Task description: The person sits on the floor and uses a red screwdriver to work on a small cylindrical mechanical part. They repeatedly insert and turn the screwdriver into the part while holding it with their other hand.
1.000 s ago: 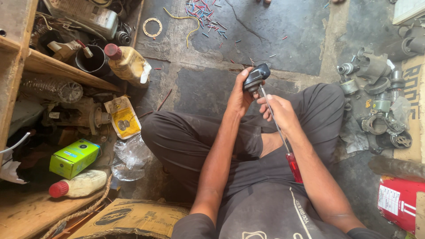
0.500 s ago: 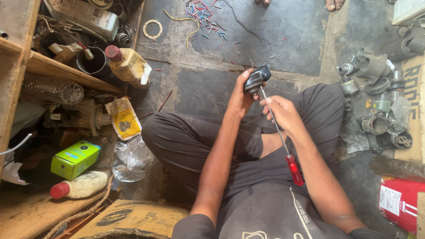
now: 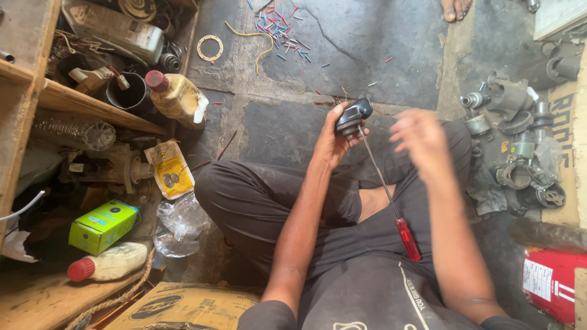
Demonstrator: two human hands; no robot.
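Cracked dark concrete floor forms the work area; the person sits cross-legged on it in dark trousers.

Left hand: raised over the knees, grip clenched around a small black part held at fingertip height.

Screwdriver: long thin shaft with a red handle. The tip meets the underside of the black part; the shaft slopes down toward the person's right and the handle lies against the lap. No hand is on the handle.

Right hand: blurred, just beside the shaft and apart from it. The fingers look spread and the grip released, holding nothing.

Surroundings:
- Short coloured wire offcuts and a yellow wire lie scattered on the floor beyond the hands, with a flat pale ring to their left.
- Wooden shelves stand at the left, packed with dusty metal parts. A yellowish bottle with a red cap leans at the shelf edge.
- A green box and a white bottle with a red cap lie on the lower boards, near crumpled clear plastic.
- Grey metal castings are heaped on the person's right; a red container sits near the right knee.
- Another person's bare foot shows at the top edge.
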